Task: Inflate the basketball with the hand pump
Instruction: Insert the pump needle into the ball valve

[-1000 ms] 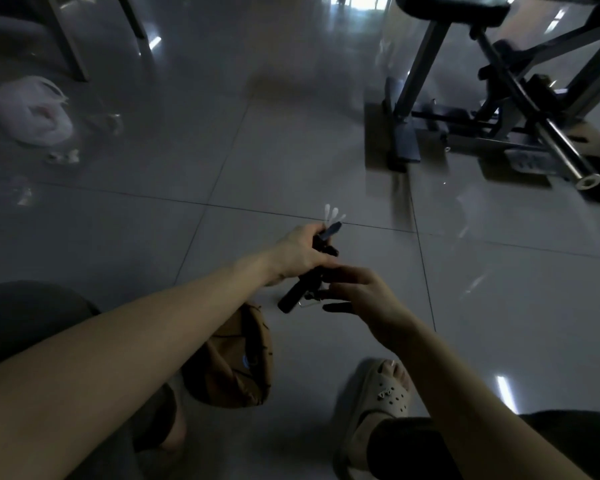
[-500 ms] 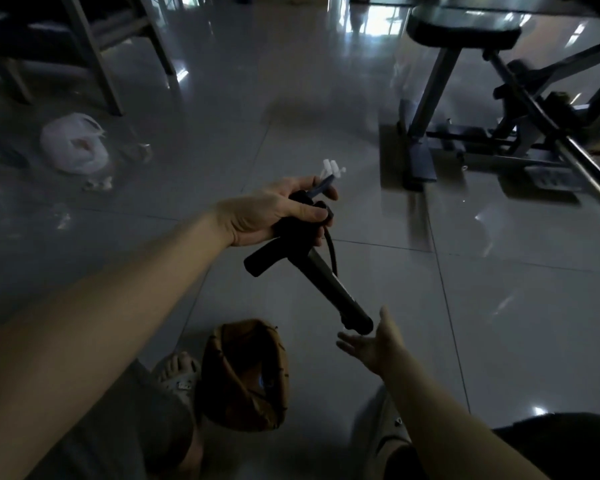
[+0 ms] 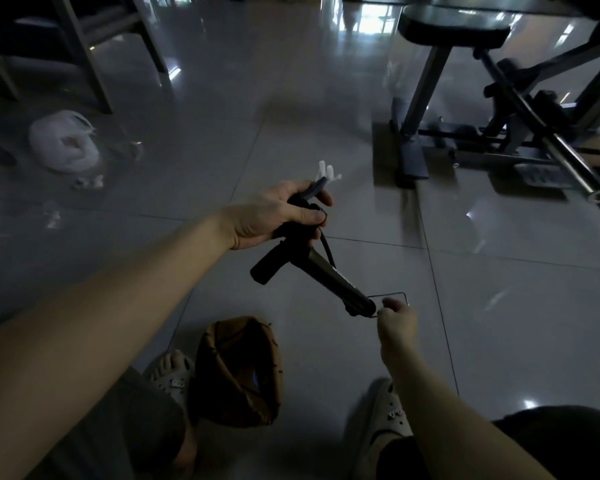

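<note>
**Basketball point(image 3: 238, 372) slack on the floor point(image 3: 499, 323) between sandals point(image 3: 172, 379), hand pump point(image 3: 329, 275) above**

Left hand point(image 3: 267, 216) grips the black pump's handle end, white nozzles point(image 3: 326, 172) poking above. Right hand point(image 3: 394, 317) pinches the thin wire loop point(image 3: 395, 293) at the barrel's lower end.

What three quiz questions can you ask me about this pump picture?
1. True or false: the basketball lies deflated on the floor.
2. The right hand pinches: A the wire loop at the pump's lower end; B a water bottle; C the basketball.
3. Fill in: the ___ hand grips the pump's upper end.
Key: 1 true; 2 A; 3 left hand.
</note>
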Motion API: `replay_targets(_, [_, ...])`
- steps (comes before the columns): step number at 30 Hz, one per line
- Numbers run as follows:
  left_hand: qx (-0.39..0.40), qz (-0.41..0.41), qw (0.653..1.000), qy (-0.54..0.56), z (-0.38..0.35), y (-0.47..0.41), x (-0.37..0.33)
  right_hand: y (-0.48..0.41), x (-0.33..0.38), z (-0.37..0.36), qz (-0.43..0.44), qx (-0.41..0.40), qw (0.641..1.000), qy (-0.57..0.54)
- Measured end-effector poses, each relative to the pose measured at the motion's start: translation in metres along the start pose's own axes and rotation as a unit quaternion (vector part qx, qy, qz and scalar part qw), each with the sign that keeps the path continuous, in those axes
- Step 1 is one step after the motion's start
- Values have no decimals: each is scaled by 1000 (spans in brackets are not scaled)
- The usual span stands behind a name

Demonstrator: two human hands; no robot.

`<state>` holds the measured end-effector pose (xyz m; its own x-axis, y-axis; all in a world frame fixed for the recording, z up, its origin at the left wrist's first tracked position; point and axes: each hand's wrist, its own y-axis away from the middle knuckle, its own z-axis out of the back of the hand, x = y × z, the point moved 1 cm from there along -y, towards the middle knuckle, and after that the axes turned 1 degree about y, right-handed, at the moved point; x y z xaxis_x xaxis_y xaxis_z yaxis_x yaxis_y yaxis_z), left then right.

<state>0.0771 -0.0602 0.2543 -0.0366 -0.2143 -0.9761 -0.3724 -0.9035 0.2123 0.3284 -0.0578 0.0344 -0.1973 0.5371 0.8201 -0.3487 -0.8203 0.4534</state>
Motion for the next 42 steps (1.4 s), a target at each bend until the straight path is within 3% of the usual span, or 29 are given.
replay_targets(4, [-38,-16,999,7,-3,-9,9,7,-12,0,150,6,956,254])
replay_targets(7, [-38,-11,999,6,-10,-15,26,17,-33,2,185,55,901,388])
replay_targets(14, [4,57,996,-71,-54,-30,88,34,-75,11,46,263,816,512])
replay_targets(20, [31,89,991,-96,-86,-44,157,44,-77,14,10,334,729,597])
replay_targets(24, [21,122,988,-94,-86,-45,187,26,-76,10,-3,323,742,588])
replay_targets(28, [-1,135,989,-58,-73,-49,194,31,-23,-3,43,330,749,573])
replay_targets(32, [-7,143,989,-44,-70,-53,192,56,35,-7,-53,388,780,488])
replay_targets(36, [-22,151,988,-3,-73,-50,196,74,62,-5,-123,433,761,467])
replay_targets(42, [-22,188,979,69,-86,-45,217,89,53,-15,-126,365,743,547])
